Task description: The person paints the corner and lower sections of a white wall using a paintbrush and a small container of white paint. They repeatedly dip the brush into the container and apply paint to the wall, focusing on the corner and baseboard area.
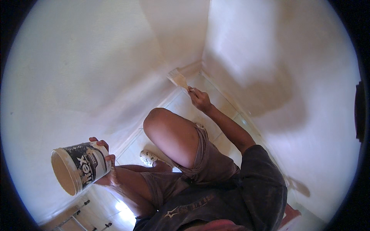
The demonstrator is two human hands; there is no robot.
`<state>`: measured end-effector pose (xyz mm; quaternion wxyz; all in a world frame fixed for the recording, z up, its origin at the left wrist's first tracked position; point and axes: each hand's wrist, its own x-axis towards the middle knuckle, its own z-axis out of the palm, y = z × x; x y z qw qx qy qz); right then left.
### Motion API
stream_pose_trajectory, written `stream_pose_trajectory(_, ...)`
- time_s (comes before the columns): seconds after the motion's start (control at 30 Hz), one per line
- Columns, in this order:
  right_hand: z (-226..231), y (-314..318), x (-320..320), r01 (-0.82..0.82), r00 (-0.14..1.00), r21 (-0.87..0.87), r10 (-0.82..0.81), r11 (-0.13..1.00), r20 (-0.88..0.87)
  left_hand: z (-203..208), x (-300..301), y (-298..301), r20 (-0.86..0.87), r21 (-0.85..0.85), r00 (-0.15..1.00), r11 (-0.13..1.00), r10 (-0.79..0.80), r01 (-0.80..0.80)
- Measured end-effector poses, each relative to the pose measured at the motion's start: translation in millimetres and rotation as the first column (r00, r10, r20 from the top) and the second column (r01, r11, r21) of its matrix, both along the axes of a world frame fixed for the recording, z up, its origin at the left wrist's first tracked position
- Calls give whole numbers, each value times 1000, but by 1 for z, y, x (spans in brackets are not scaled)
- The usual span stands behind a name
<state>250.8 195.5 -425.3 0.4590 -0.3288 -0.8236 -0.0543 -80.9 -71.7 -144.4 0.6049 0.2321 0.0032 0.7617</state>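
My right hand [199, 98] gripped the paintbrush [178, 78], bristles at the skirting [192, 68] in the corner; my left hand [105, 154] clutched the tilted paint bucket [79, 166]. I judged short, light strokes would keep paint off the floor tiles [216, 96].

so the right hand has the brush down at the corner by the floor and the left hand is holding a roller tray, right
Not quite. The left hand holds a small paint bucket, tilted with its open mouth facing out, not a roller tray. The rest stands: the right hand has the brush at the bottom of the wall corner. The head view shows it.
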Motion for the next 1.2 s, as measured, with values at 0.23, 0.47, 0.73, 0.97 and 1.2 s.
stream_pose_trajectory(0.23, 70, -42, 18, 48, 980, -268, -98, 962, -174, 19, 6, -3, -9, -12, 1000, 1000, -27, 27)
stream_pose_trajectory(0.47, 304, -104, 47, -125, 879, -317, -44, 940, -475, 27, 2, -23, 76, -131, 997, 991, -2, 12)
stream_pose_trajectory(0.73, 490, -162, 15, 3, 799, -255, -156, 967, -580, 45, 5, -33, 215, -207, 976, 975, -38, 83)
stream_pose_trajectory(0.97, 444, -44, 37, 80, 451, -78, -106, 994, -886, 31, 4, -29, 197, -130, 976, 985, -89, 116)
stream_pose_trajectory(1.2, 330, 50, 31, -397, 634, -736, -417, 548, -652, 20, 2, -24, 170, -63, 977, 988, -129, 141)
